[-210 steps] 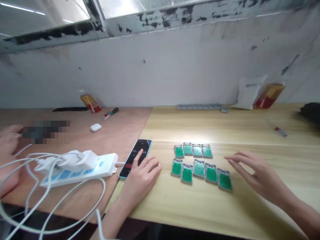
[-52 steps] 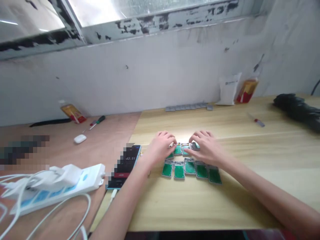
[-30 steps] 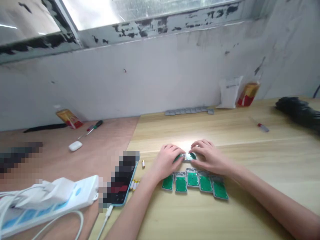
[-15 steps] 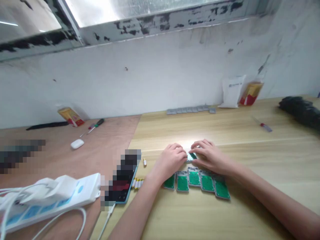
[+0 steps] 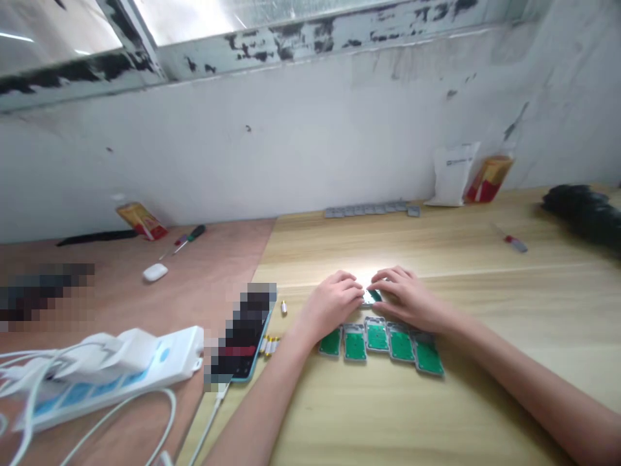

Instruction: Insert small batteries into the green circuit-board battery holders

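Note:
Both hands rest knuckles-up over the back row of small green circuit boards in grey frames on the light wooden table (image 5: pixel 436 421). My left hand (image 5: pixel 334 304) and my right hand (image 5: pixel 406 299) meet at one board (image 5: pixel 372 296), fingers curled and pinching it between them. A front row of several green boards (image 5: pixel 383 340) lies just in front of my hands, uncovered. The rest of the back row is hidden under my palms.
A phone (image 5: pixel 245 336) lies left of my left arm with several small batteries (image 5: pixel 269 345) beside it. A white power strip (image 5: pixel 111 372) with cables sits far left. Grey parts (image 5: pixel 371 209), a white bag (image 5: pixel 452 175), screwdrivers (image 5: pixel 509 241) and a black bundle (image 5: pixel 582 210) lie toward the wall.
Seven seconds ago my left hand was on the phone and my right hovered open. Both hands then closed over the back row; in the last second they barely shifted.

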